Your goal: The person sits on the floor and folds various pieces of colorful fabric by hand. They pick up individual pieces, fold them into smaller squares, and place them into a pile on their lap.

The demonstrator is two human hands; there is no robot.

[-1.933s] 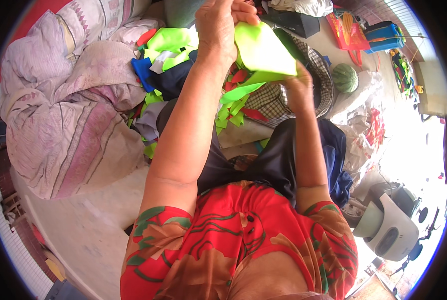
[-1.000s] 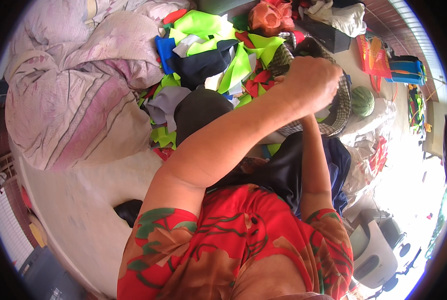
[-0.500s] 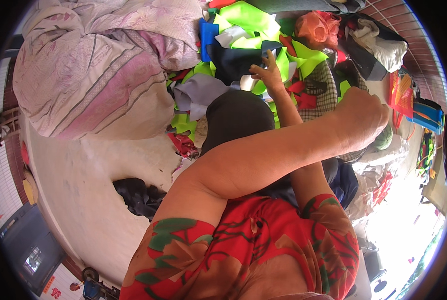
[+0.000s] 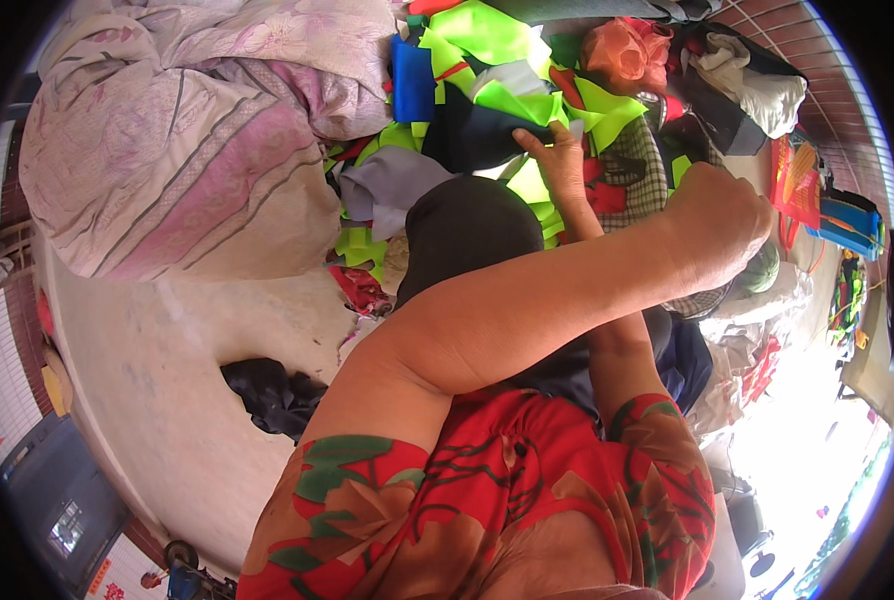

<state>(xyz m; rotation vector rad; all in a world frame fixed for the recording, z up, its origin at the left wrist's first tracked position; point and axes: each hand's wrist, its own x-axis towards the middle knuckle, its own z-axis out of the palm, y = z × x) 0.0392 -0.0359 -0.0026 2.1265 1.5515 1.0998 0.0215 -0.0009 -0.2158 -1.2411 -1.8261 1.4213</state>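
Note:
My left arm crosses over my right one, and my left hand (image 4: 719, 228) is a closed fist out at the right, above a checked cloth (image 4: 639, 160). Whatever it may hold is hidden. Over the heap of fabric scraps my right hand (image 4: 559, 168) reaches forward with thumb and fingers apart. Its fingertips are at the edge of a bright yellow-green scrap (image 4: 517, 100) and a dark navy scrap (image 4: 462, 135); I cannot tell whether they touch. A grey scrap (image 4: 392, 188) lies left of my dark-clothed knee (image 4: 472, 230).
A big bundle in pink-and-white patterned cloth (image 4: 182, 180) stands at the left. Black crumpled cloth (image 4: 272, 395) lies on the pale floor (image 4: 157, 370). A blue piece (image 4: 413, 80), an orange-red bag (image 4: 627, 52) and a dark box (image 4: 739, 130) with white cloth are at the back.
My right hand has moved slightly right and nearer, its fingers less spread. A yellow-green scrap now lies across the top of the navy one. My left fist has hardly moved.

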